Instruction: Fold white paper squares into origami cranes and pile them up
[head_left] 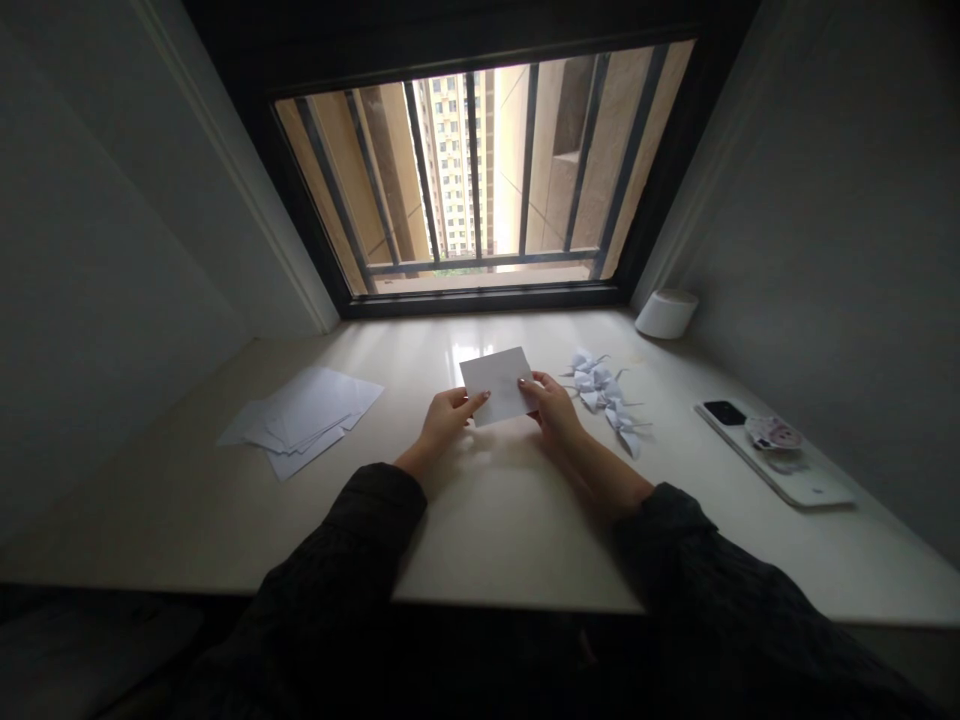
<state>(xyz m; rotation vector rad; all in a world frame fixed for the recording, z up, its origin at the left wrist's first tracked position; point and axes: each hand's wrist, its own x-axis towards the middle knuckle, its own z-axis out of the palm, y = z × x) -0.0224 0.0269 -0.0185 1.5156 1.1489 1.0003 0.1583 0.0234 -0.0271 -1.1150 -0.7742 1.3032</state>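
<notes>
A white paper sheet (499, 385) is pinched at its lower corners by the left hand (446, 418) and right hand (553, 408), each grip closed on it, above the worktop (487, 520) centre (seemingly to keep it taut). Folded paper cranes (604, 395) lie at 3 o'clock.

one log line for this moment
left hand: holds paper sheet | right hand: holds same sheet | paper stack at left | folded paper figures, phone at right
</notes>
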